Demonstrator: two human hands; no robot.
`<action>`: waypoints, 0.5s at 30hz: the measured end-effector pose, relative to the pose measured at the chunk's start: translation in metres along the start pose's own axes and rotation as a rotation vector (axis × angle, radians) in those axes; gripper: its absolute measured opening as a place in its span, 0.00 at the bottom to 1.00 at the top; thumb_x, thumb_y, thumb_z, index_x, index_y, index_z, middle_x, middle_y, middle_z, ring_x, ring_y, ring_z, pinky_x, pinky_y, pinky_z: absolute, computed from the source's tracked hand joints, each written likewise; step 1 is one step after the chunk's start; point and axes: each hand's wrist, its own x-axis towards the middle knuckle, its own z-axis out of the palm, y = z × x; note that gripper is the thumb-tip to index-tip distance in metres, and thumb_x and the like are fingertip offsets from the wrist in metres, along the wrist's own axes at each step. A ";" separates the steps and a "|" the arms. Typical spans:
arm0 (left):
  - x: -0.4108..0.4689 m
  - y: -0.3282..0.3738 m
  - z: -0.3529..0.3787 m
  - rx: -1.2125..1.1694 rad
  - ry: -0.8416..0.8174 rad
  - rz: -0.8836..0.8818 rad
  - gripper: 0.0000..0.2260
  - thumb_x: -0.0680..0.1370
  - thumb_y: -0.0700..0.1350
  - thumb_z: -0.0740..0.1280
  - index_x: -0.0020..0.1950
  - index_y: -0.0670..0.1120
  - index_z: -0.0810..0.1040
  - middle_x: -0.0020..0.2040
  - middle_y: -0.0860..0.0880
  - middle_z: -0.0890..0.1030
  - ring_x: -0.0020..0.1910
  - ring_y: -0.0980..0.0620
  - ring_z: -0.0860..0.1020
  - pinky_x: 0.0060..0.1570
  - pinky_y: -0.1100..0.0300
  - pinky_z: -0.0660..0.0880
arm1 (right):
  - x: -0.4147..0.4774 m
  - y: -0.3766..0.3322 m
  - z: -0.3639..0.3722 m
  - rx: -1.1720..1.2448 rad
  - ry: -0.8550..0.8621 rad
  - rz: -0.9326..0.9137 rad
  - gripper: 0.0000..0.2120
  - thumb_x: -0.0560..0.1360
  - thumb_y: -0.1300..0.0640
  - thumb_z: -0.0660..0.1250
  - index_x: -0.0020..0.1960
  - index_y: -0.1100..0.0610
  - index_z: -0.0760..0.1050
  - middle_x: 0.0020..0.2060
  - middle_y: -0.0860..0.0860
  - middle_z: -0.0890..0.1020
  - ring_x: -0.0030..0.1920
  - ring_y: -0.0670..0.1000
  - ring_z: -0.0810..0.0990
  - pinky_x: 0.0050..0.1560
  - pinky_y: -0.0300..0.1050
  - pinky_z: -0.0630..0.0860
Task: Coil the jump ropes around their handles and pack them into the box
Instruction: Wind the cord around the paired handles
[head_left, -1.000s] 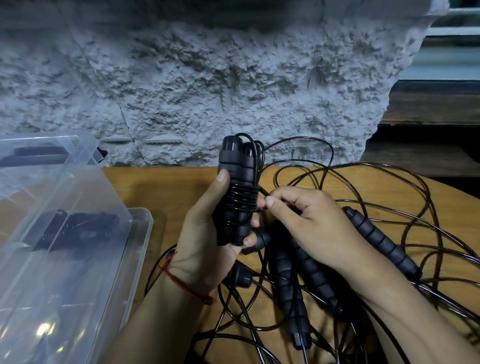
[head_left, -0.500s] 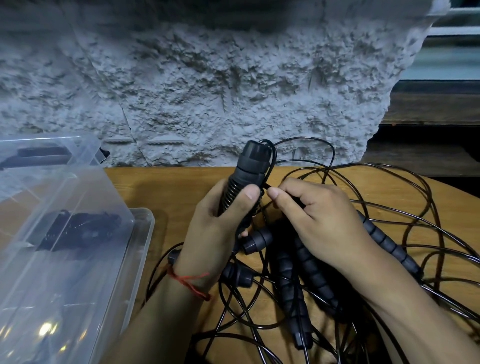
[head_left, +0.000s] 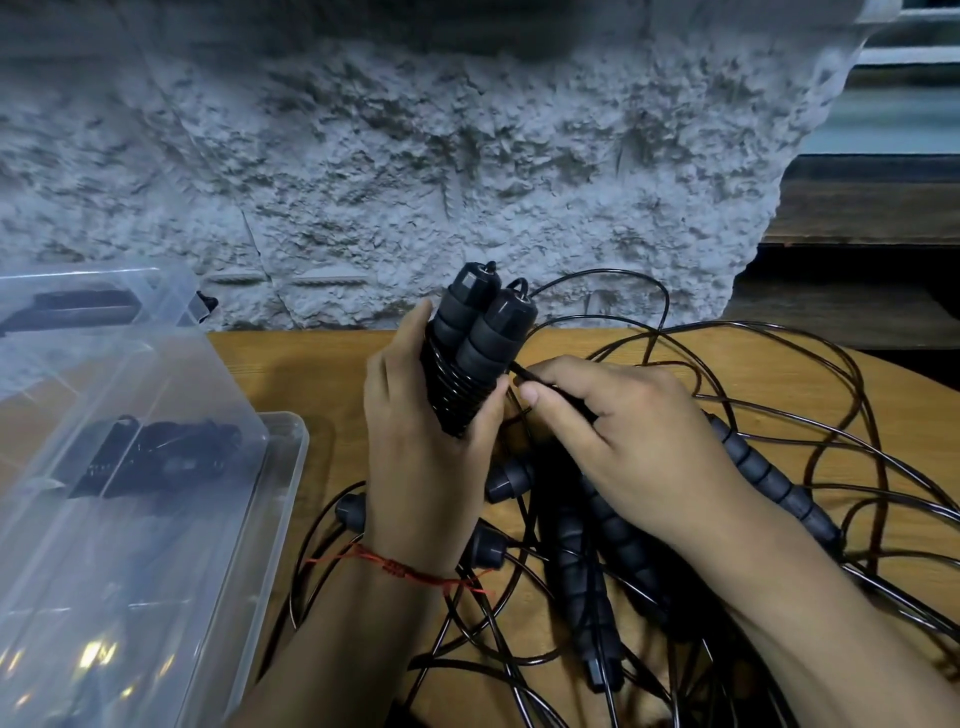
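The left hand (head_left: 415, 457) has its grip clenched round the pair of black ribbed foam handles (head_left: 478, 332), held upright and side by side above the wooden surface (head_left: 311, 374), thumb lying against the wound turns. The right hand (head_left: 623, 441) pinches the thin glossy black cord (head_left: 521, 371) just beside the coil. To wind well, I judge each turn should sit tight against the last, with the cord taut and its slack drawn clear of the tangle of other black ropes and handles (head_left: 763, 478) lying beneath, so no stray loop is caught. Shiny turns band the handles' lower half; hard end caps top them. The clear plastic box (head_left: 291, 441) stands to the left, with a dark bundle dimly visible inside.
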 end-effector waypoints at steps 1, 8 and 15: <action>0.000 -0.001 0.001 0.021 -0.006 -0.012 0.36 0.76 0.48 0.76 0.81 0.45 0.66 0.69 0.48 0.73 0.69 0.50 0.74 0.69 0.57 0.72 | 0.000 -0.002 0.002 -0.015 -0.013 -0.023 0.14 0.85 0.44 0.61 0.53 0.49 0.82 0.34 0.42 0.79 0.38 0.44 0.78 0.37 0.44 0.70; 0.002 -0.005 0.001 0.179 -0.094 -0.057 0.31 0.75 0.49 0.72 0.77 0.52 0.69 0.65 0.52 0.76 0.62 0.55 0.74 0.51 0.70 0.70 | -0.002 -0.013 0.002 -0.031 -0.013 -0.115 0.18 0.85 0.41 0.63 0.40 0.49 0.69 0.27 0.42 0.69 0.32 0.45 0.69 0.32 0.41 0.63; 0.009 -0.005 -0.008 0.269 -0.213 -0.104 0.29 0.73 0.65 0.57 0.74 0.61 0.69 0.57 0.57 0.76 0.55 0.50 0.79 0.43 0.51 0.77 | -0.006 -0.016 0.002 -0.034 0.027 -0.177 0.10 0.81 0.44 0.69 0.46 0.49 0.78 0.31 0.42 0.77 0.35 0.45 0.80 0.33 0.48 0.77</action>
